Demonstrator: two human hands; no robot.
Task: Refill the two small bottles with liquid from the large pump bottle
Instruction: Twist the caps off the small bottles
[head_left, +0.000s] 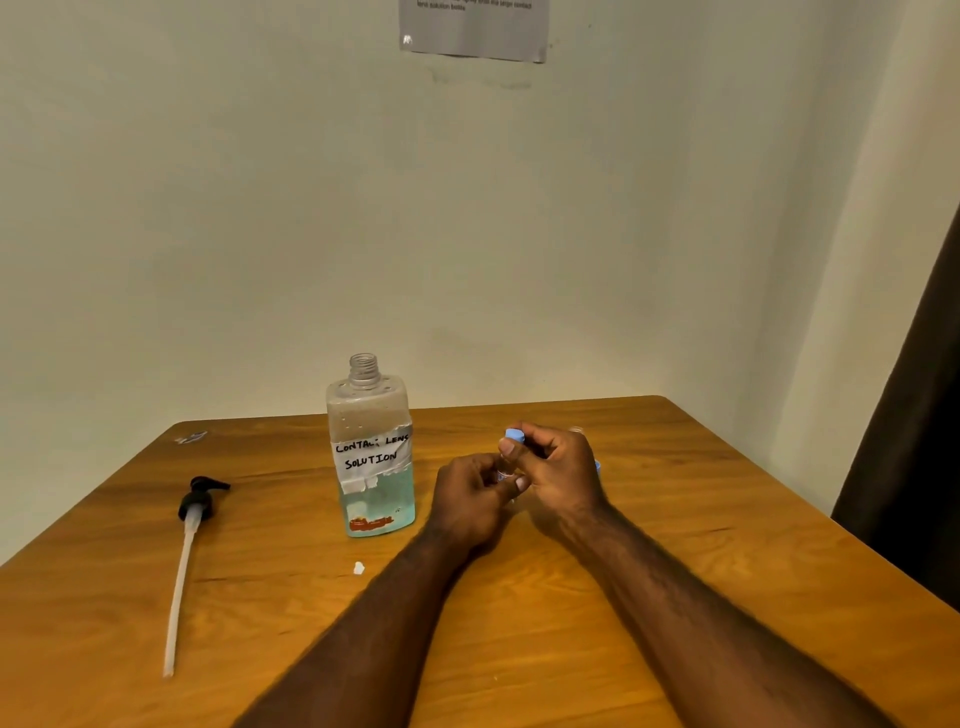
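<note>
left hand (470, 501): grips the small bottle (504, 472) by its body | right hand (558, 473): pinches blue cap (514, 435) on top of it | large bottle (371, 457): upright on counter (675, 519), neck open, just left of both hands | pump (195, 512): lying flat, far left

The right hand (556, 467) is hiding most of the far bottle (598, 466). The notice (472, 28) is running off the top edge.

Large bottle (371, 452) uncapped; small bottle (513, 435) held.
Upright, one-third full of bluish liquid, pump (195, 506) lying to its left; small bottle upright, blue-capped.
</note>
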